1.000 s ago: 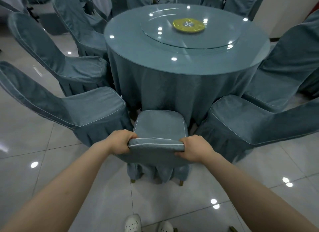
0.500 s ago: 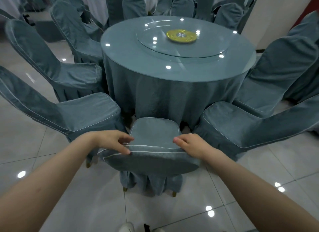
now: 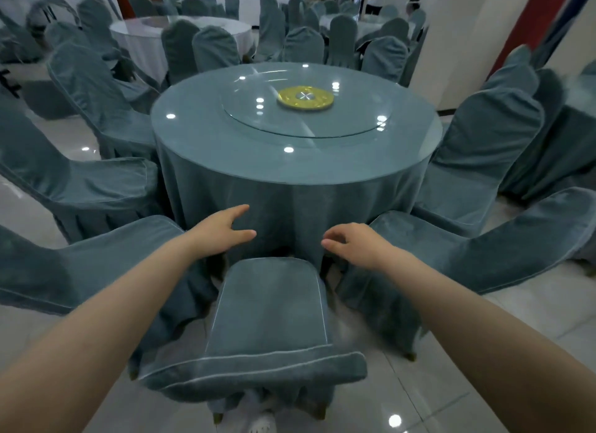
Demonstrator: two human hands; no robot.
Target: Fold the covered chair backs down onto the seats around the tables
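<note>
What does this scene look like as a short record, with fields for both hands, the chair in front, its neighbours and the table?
left hand: open, in the air, holds nothing
right hand: open, in the air, holds nothing
chair in front: back folded flat onto the seat
left chair: back up, not yet folded
right chair: back up, not yet folded
table: round, cloth-covered, with a glass turntable and a yellow disc at its middle
</note>
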